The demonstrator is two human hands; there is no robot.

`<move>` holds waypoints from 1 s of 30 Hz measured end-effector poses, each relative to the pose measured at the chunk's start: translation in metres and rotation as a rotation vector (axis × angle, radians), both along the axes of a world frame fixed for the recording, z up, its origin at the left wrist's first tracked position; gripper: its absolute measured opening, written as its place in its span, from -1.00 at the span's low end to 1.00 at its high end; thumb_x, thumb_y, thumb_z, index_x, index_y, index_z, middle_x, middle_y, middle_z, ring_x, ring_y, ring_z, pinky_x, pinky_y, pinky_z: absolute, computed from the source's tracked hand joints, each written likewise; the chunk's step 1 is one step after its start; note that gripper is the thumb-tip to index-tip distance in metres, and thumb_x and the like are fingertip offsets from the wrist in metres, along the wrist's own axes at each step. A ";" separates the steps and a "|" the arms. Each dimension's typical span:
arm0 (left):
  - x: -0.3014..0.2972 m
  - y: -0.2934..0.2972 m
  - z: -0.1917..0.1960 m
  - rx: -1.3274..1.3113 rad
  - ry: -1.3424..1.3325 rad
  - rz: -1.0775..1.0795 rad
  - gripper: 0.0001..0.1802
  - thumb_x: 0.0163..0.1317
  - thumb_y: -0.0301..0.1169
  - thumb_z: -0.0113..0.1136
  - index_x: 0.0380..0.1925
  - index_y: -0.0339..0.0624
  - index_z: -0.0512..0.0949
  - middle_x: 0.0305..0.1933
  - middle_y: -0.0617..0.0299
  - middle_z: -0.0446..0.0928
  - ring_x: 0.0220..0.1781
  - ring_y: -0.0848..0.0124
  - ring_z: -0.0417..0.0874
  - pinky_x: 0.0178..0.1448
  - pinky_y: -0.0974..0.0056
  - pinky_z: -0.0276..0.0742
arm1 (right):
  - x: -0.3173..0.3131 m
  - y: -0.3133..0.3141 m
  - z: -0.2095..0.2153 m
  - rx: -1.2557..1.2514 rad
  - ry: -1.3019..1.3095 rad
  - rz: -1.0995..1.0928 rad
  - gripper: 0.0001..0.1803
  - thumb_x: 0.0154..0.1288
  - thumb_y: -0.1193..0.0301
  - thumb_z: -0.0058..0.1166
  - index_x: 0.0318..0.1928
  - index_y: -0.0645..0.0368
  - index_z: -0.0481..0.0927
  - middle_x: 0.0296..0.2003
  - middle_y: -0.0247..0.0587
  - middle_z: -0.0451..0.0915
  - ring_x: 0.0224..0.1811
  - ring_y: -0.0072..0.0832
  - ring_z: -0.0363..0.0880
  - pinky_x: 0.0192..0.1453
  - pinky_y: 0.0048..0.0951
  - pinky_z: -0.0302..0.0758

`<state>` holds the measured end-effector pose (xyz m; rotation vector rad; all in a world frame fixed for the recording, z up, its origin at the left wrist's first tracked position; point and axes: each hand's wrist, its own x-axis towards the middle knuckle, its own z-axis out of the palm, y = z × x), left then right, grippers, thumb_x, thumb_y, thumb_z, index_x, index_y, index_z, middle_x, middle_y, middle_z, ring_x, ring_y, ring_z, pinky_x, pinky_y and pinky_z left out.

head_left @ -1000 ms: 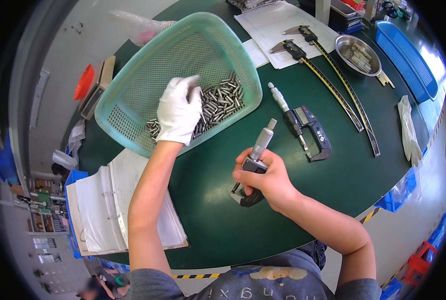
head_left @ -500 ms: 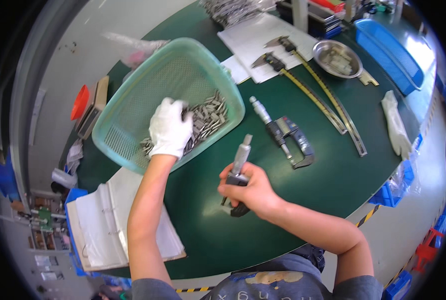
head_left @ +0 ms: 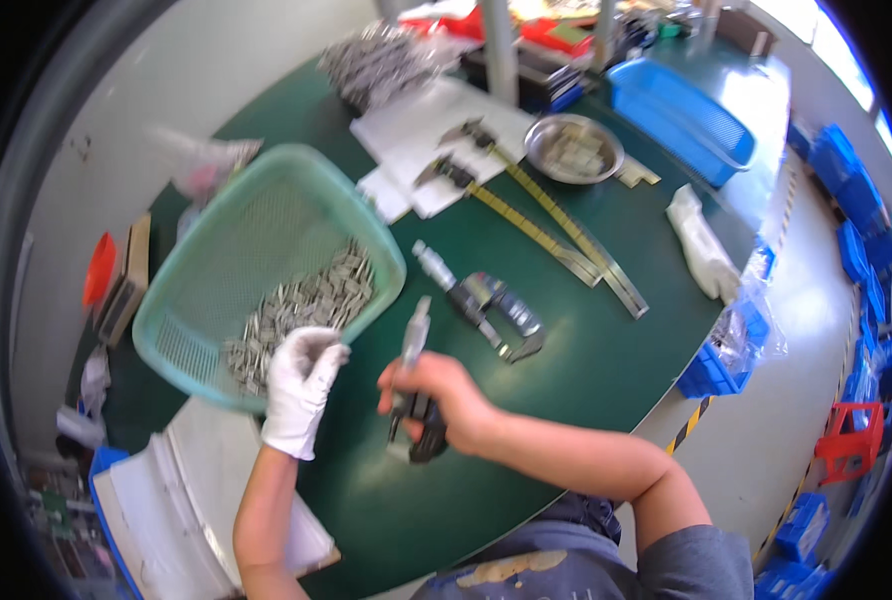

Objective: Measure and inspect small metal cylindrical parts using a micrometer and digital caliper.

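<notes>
My left hand (head_left: 300,392), in a white glove, is at the near edge of a green plastic basket (head_left: 386,262). Its fingers are pinched together; whatever they hold is too blurred to make out. Many small grey metal pieces (head_left: 301,312) lie heaped in the near part of the basket. My bare right hand (head_left: 446,400) grips a micrometer (head_left: 416,335) whose silver thimble points up and whose dark frame hangs below the fingers. Beyond that hand, a second micrometer (head_left: 481,305) lies on the green table (head_left: 566,380).
Two calipers (head_left: 536,225) (head_left: 566,235) lie on the table, near a metal bowl (head_left: 574,148) of small pieces. A blue basket (head_left: 681,120) stands farther right, with a white glove (head_left: 701,240) nearer. An open binder (head_left: 181,500) is at the near left, papers (head_left: 436,130) at the back.
My left hand has come out of the heap of metal pieces and back to the basket's near edge. My right hand still holds the micrometer. The whole view has shifted.
</notes>
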<state>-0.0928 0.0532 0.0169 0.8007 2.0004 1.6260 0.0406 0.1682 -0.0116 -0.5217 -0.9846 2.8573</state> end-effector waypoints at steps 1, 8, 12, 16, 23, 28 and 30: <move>0.009 -0.007 -0.002 -0.009 -0.107 -0.037 -0.80 0.09 -0.49 0.11 -0.26 -0.30 0.44 -0.39 0.24 0.49 -0.34 0.53 0.50 -0.17 0.46 0.43 | 0.002 0.002 0.000 -0.037 0.013 -0.023 -0.64 0.06 0.19 -0.15 -0.33 0.27 0.42 -0.54 -0.07 0.50 -0.79 -0.48 0.31 -0.71 -0.51 0.27; 0.033 -0.034 -0.012 0.148 -0.444 -0.176 -0.83 0.09 -0.46 0.12 -0.32 -0.30 0.48 -0.39 0.24 0.47 -0.35 0.53 0.49 -0.17 0.44 0.41 | 0.002 0.014 0.018 -0.163 -0.077 -0.056 -0.38 0.18 -0.09 -0.49 -0.33 0.24 0.42 -0.52 -0.06 0.48 -0.78 -0.43 0.28 -0.66 -0.46 0.27; 0.035 -0.039 -0.017 0.147 -0.518 -0.222 -0.92 0.08 -0.53 0.12 -0.43 -0.26 0.42 -0.38 0.26 0.45 -0.34 0.52 0.48 -0.16 0.43 0.41 | -0.001 0.013 0.013 -0.158 -0.080 0.014 -0.35 0.19 -0.12 -0.55 -0.31 0.21 0.41 -0.52 -0.12 0.49 -0.77 -0.47 0.29 -0.60 -0.48 0.27; 0.040 -0.038 -0.020 0.146 -0.456 -0.320 -0.92 0.08 -0.54 0.12 -0.42 -0.29 0.43 -0.38 0.25 0.44 -0.32 0.53 0.47 -0.17 0.44 0.40 | 0.001 0.011 0.011 -0.168 -0.064 -0.008 -0.40 0.23 -0.07 -0.53 -0.31 0.21 0.40 -0.52 -0.08 0.47 -0.79 -0.48 0.28 -0.69 -0.50 0.28; 0.043 -0.039 -0.015 0.079 -0.450 -0.348 -0.93 0.09 -0.55 0.10 -0.40 -0.31 0.47 -0.39 0.25 0.44 -0.34 0.52 0.48 -0.20 0.45 0.40 | 0.004 0.013 0.011 -0.164 -0.081 0.029 -0.35 0.21 -0.09 -0.60 -0.30 0.22 0.41 -0.52 -0.12 0.49 -0.77 -0.48 0.27 -0.61 -0.48 0.26; 0.042 -0.039 -0.015 0.055 -0.380 -0.374 -0.94 0.08 -0.54 0.12 -0.42 -0.32 0.49 -0.40 0.27 0.44 -0.35 0.54 0.47 -0.23 0.47 0.39 | 0.002 0.012 0.013 -0.142 -0.059 0.055 -0.40 0.24 -0.06 -0.54 -0.30 0.24 0.38 -0.51 -0.07 0.47 -0.79 -0.49 0.28 -0.70 -0.54 0.29; 0.040 -0.040 -0.013 -0.007 -0.380 -0.399 -0.93 0.07 -0.54 0.13 -0.42 -0.31 0.50 -0.40 0.27 0.45 -0.35 0.56 0.47 -0.25 0.49 0.38 | 0.002 0.013 0.013 -0.141 -0.055 0.070 -0.38 0.24 -0.04 -0.58 -0.31 0.25 0.40 -0.52 -0.09 0.48 -0.76 -0.49 0.29 -0.66 -0.54 0.29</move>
